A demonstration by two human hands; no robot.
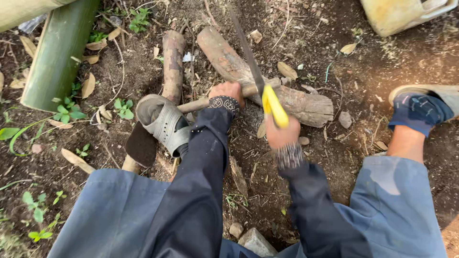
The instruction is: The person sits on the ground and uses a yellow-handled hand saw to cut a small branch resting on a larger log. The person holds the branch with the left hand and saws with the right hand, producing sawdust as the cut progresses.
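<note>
Big green bamboo pole (60, 52) lies top left on the dirt, well apart from the work. Thick log (267, 81) lies across the middle, a thinner log (172, 59) beside it. Grey sandal (165, 122) pins a thin stick (217, 98) that rests across the thick log. Left hand (228, 93) closed around the stick. Right hand (282, 131) closed on the yellow handle of a saw (258, 79), blade set on the stick over the log.
</note>
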